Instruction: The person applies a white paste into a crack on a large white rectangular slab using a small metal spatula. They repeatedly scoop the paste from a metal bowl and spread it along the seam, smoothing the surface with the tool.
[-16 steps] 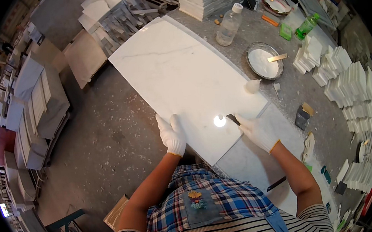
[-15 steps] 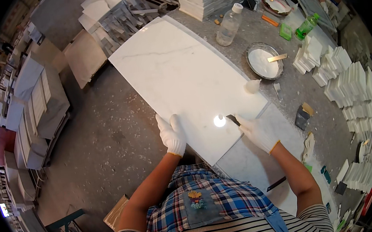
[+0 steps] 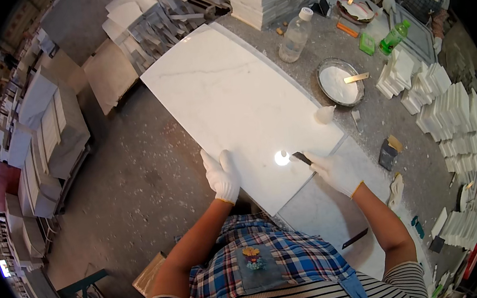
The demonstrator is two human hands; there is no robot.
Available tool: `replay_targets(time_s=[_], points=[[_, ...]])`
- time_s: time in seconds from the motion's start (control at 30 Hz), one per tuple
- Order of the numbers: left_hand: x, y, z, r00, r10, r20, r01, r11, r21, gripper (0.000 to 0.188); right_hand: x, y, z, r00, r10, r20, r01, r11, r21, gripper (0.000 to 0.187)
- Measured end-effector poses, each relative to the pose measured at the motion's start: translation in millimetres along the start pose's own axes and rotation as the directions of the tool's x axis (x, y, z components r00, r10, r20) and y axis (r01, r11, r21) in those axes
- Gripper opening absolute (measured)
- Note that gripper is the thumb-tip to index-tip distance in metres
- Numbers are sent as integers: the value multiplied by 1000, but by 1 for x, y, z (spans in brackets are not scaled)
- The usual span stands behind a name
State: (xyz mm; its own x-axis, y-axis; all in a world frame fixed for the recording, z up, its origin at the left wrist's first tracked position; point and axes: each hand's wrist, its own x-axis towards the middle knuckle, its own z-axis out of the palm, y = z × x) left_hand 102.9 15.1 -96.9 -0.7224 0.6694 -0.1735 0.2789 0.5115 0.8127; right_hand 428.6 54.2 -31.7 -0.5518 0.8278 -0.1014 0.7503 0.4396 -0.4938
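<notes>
A large white marble-like slab [image 3: 227,97] with faint grey veins lies before me at a slant. At its left edge rests my left hand [image 3: 222,177], in a white knitted glove, fingers stretched out and the thumb apart from them. My right hand [image 3: 337,174], gloved too, is closed on a small dark scraper blade [image 3: 301,157]. The blade is over the slab near its lower right edge, beside a bright light reflection; whether it touches the surface I cannot tell. A crumpled white wad [image 3: 324,115] sits at the slab's right edge.
Right of the slab are a bowl of white paste [image 3: 337,83] with a spatula, a clear bottle [image 3: 296,35], a green bottle [image 3: 395,36] and stacked white tiles [image 3: 445,113]. Another slab [image 3: 321,204] adjoins nearer me. A co-worker [image 3: 419,2] stands at the far right.
My right hand has drawn slightly right and toward me, with the scraper blade turned a little. My left hand has hardly moved. The co-worker has come further into view.
</notes>
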Motion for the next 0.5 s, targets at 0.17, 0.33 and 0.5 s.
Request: replay_targets(time_s=[0.17,0.33,0.5], points=[[1,-6,1,1000,15,12,-15,1000,-22,79,16,-7,-11,999,-27,19,27,999,-35,42],[1,-4,2,1000,-15,9,15,1000,-10,82,25,-6,-19,993,-104,62,111,984,-136,39],[2,-6,2,999,-27,18,28,999,-31,85,27,-5,-24,986,-131,107,148,974,-169,35]])
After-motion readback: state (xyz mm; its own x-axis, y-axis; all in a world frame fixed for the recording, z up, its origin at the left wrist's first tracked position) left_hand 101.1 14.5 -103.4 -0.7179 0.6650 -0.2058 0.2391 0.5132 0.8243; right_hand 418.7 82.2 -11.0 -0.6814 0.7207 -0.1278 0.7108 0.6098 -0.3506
